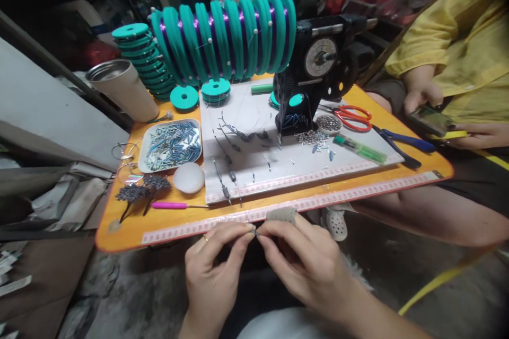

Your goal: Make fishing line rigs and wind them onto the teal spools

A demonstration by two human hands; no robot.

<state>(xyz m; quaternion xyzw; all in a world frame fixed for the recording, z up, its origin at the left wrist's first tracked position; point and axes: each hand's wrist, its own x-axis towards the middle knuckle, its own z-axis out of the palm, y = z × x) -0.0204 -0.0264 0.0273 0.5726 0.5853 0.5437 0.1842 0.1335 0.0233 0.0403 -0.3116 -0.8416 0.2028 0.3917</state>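
My left hand [217,265] and my right hand [304,259] meet just off the front edge of the table, each in a closed pinch. Between the touching fingertips shows a tiny teal piece [255,232], too small to name. A strip of grey cloth or tape [281,215] wraps a finger of my right hand. Just beyond them a pink-printed measuring tape [222,221] runs along the table edge. On the white board [286,169] lie thin lines with small dark weights [233,175]. A pink-handled hook tool [170,205] rests left of them.
Teal foam spools [222,37] sit on a black winding machine [296,111]. A tray of small blue tubes [170,143], a white dish [189,178], a tumbler [121,90], orange-handled scissors [353,118] and blue-handled pliers [409,140] surround the board. A person in yellow [457,37] sits right, holding a phone.
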